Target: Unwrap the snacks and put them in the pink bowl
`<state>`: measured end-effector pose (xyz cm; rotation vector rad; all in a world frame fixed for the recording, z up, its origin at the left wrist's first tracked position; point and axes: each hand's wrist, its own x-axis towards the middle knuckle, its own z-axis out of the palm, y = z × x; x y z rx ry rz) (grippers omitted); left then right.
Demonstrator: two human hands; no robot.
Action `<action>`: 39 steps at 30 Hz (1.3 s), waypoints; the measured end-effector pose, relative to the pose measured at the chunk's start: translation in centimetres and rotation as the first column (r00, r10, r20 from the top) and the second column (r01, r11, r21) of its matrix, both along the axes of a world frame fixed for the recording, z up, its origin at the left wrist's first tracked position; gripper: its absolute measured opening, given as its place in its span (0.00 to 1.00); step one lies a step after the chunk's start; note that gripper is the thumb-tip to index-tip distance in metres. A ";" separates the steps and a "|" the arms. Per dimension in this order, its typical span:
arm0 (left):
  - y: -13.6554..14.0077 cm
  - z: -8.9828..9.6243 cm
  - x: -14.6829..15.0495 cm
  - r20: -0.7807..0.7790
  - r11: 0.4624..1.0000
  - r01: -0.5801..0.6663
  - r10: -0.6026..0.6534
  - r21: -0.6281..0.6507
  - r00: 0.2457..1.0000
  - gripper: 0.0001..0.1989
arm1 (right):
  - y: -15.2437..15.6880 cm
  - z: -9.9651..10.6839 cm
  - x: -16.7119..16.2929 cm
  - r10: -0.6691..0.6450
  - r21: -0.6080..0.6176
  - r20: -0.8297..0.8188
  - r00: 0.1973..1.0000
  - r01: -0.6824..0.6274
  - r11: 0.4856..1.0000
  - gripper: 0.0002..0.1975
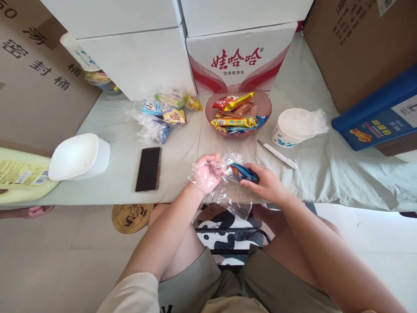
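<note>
My left hand [206, 174] is closed on a clear plastic bag [233, 194], whose film spreads over the fingers and hangs past the table's front edge. Between the thumb and fingers of my right hand [267, 182] is a blue snack packet [244, 172], its far end against the bag's film. Beyond my hands stands a pink ribbed bowl [265, 120] of wrapped snacks. To its left lie several small bagged snacks [173, 116] in clear plastic. A white-handled craft knife [278, 155] rests just past my right hand.
A phone [148, 169] and a white plastic tub [80, 156] are on the left, beside a yellow bottle [24, 176]. On the right are a paper tub [288, 130] with plastic film in it and a blue box [374, 117]. White cartons [241, 61] line the back.
</note>
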<state>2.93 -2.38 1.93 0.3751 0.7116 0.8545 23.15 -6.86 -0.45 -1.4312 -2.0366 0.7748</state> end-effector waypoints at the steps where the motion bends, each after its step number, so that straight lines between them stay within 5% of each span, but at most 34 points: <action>1: 0.1 -0.3 0.2 0.018 0.998 0.058 -0.058 -0.018 0.998 0.16 | 0.0 0.1 -0.1 0.001 0.010 -0.001 1.000 -0.001 1.000 0.18; 3: 0.4 -0.6 0.4 0.036 0.987 0.146 -0.144 -0.062 0.989 0.17 | 0.1 0.2 -0.3 -0.033 0.013 -0.005 0.999 0.033 0.999 0.17; 5: 1.1 -0.6 0.1 0.026 0.990 0.090 -0.088 -0.107 0.996 0.17 | 0.1 0.5 -0.5 -0.090 -0.015 -0.017 0.996 0.090 0.996 0.18; 7: 2.2 -0.3 -0.8 -0.008 0.986 -0.102 0.102 -0.130 0.995 0.18 | 0.2 0.8 -0.5 -0.163 -0.057 -0.036 0.986 0.161 0.985 0.19; 10: 3.6 0.2 -2.7 -0.070 0.912 -0.394 0.388 -0.111 0.919 0.17 | 0.1 1.0 -0.3 -0.300 -0.042 -0.085 0.950 0.298 0.954 0.18; 16: 4.3 -0.2 -4.6 -0.183 0.857 -0.515 0.506 -0.002 0.843 0.17 | -0.9 1.1 -0.1 -0.612 0.077 -0.170 0.772 0.629 0.773 0.15; 22: 4.8 -0.7 -3.5 -0.246 0.881 -0.473 0.454 -0.024 0.856 0.16 | 4.0 7.2 -0.2 -0.741 0.297 0.030 0.671 0.702 0.647 0.12; 27: 5.0 0.0 -3.0 -0.215 0.895 -0.444 0.442 0.039 0.871 0.13 | 11.1 11.2 0.6 -0.724 0.358 0.136 0.676 0.648 0.672 0.15; 32: 4.8 0.4 -3.6 -0.217 0.896 -0.444 0.439 0.027 0.872 0.13 | 12.5 11.0 0.8 -0.610 0.193 0.382 0.694 0.585 0.787 0.10; 35: 5.0 0.5 -4.1 -0.212 0.892 -0.452 0.446 0.022 0.869 0.13 | 10.1 10.3 -0.2 -0.633 0.147 0.288 0.718 0.620 0.771 0.08; 39: 5.2 0.4 -4.5 -0.185 0.895 -0.447 0.440 0.006 0.879 0.14 | 7.1 7.9 -2.5 -0.669 -0.272 0.063 0.740 0.658 0.702 0.13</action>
